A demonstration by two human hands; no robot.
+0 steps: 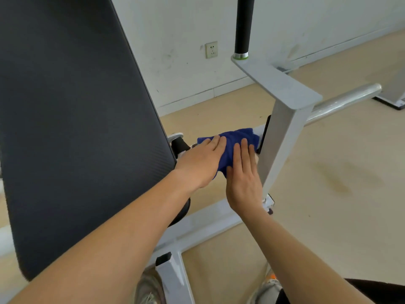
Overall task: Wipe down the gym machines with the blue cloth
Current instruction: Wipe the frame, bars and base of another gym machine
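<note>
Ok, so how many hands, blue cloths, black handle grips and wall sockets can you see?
Hands: 2 (left hand, right hand)
Blue cloth: 1
Black handle grip: 1
Wall socket: 1
Total: 5
</note>
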